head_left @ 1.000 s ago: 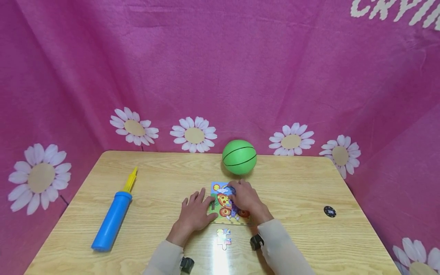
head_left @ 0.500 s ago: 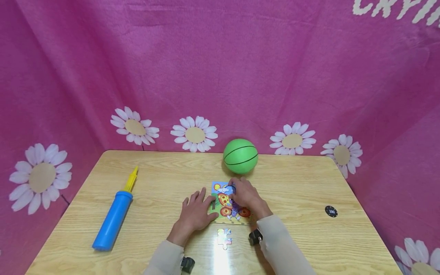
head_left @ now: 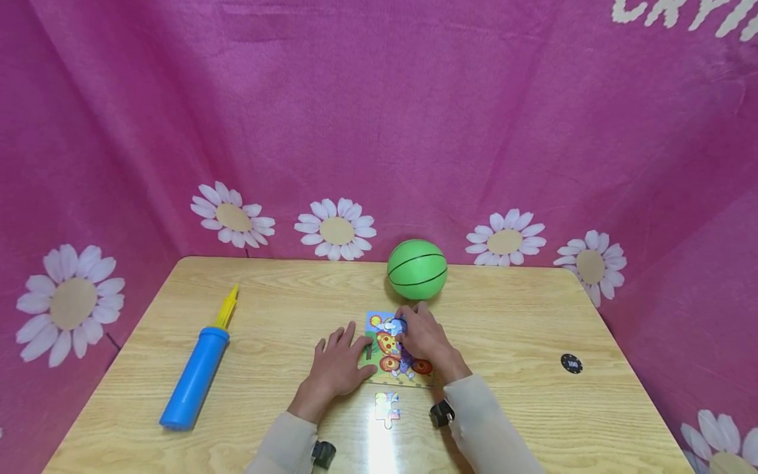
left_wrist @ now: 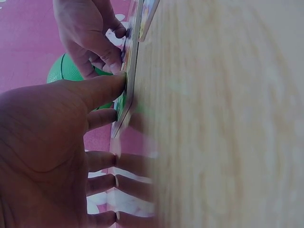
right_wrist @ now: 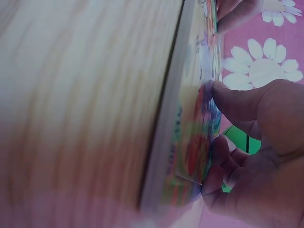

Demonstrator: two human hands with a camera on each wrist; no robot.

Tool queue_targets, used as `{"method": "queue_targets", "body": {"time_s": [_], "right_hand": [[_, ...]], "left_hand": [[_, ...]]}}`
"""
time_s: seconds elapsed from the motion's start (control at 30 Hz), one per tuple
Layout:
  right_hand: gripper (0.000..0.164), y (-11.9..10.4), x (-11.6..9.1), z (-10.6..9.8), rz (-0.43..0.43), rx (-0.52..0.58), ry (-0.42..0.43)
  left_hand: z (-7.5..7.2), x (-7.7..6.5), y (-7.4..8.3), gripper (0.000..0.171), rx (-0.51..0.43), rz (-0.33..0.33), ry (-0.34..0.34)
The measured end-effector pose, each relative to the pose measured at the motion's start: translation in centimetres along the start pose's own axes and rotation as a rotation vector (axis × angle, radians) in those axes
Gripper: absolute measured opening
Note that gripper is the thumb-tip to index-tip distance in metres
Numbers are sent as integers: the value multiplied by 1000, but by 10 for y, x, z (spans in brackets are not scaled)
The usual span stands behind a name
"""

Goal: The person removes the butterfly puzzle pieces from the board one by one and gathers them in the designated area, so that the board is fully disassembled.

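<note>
A jigsaw puzzle board (head_left: 387, 378) with a bright cartoon picture, a sun and red wheel-like shapes on it, lies on the table in front of the person. The left hand (head_left: 337, 367) rests at its left edge, fingers spread on the wood; in the left wrist view, thumb (left_wrist: 107, 90) and forefinger touch the board's edge. Over the board's upper right part, the right hand (head_left: 425, 334) bends its thumb and fingers about a bluish puzzle piece (head_left: 397, 325), partly hidden beneath them. A loose puzzle piece (head_left: 387, 409) lies just below the board.
A green ball (head_left: 417, 268) stands behind the board. On the left lies a blue hand pump (head_left: 195, 378) with a yellow nozzle; a black chip (head_left: 572, 363) marked 100 is at right. A pink flowered cloth (head_left: 379, 118) hangs behind the wooden table (head_left: 296, 289).
The bluish piece under the right fingertips shows more and has shifted slightly at the board's upper part. The left hand stays in place; the whole head view has drifted a little.
</note>
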State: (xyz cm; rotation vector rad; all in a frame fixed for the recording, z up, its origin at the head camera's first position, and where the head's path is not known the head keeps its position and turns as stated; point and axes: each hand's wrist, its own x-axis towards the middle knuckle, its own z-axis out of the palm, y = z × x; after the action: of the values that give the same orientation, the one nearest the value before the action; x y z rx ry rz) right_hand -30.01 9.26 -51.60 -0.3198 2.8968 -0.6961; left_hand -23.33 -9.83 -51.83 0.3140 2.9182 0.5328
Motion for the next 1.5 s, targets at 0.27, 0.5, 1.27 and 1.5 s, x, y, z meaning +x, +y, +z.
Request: {"method": "queue_targets", "body": {"time_s": [0.27, 0.5, 1.27, 1.5], "right_hand": [[37, 2, 1, 4, 4, 7, 19], [39, 5, 0, 6, -20, 3, 53], [35, 6, -7, 0, -114, -43, 111], [26, 15, -4, 1, -131, 32, 140]], "left_hand": [[0, 0, 0, 54, 2, -6, 2], [-1, -1, 1, 54, -8, -4, -4], [-2, -1, 1, 54, -2, 16, 19], [-1, -1, 2, 55, 6, 3, 3]]}}
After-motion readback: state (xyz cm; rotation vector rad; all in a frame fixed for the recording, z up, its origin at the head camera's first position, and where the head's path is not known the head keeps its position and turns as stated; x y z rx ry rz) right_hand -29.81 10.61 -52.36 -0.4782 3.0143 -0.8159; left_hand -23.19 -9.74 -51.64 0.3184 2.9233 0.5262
